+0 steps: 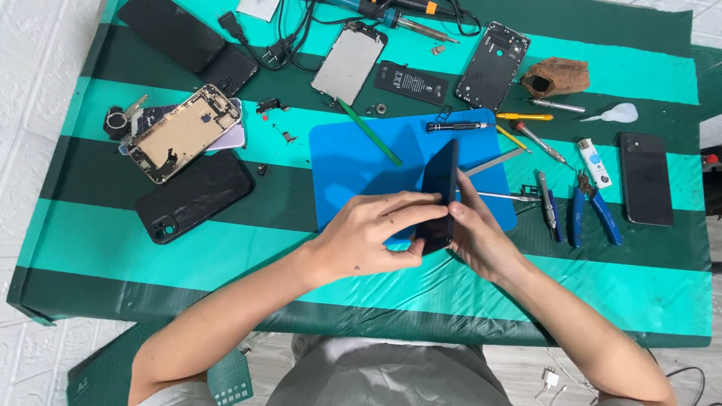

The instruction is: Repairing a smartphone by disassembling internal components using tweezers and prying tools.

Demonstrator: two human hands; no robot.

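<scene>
Hands meet over the near edge of the blue rectangular silicone work mat (353, 162). Left hand (368, 237) and right hand (477, 233) grip a dark, glossy, slim rectangular phone (438, 197), held on edge, tilted, its long side running away from the body. Fingers (410, 203) of both hands pinch its lower half from opposite sides. Mat lies on the green-striped worktop (226, 248). Beyond: green plastic pry stick (370, 134), black-handled screwdriver (457, 126), then a black flat battery (412, 83).
</scene>
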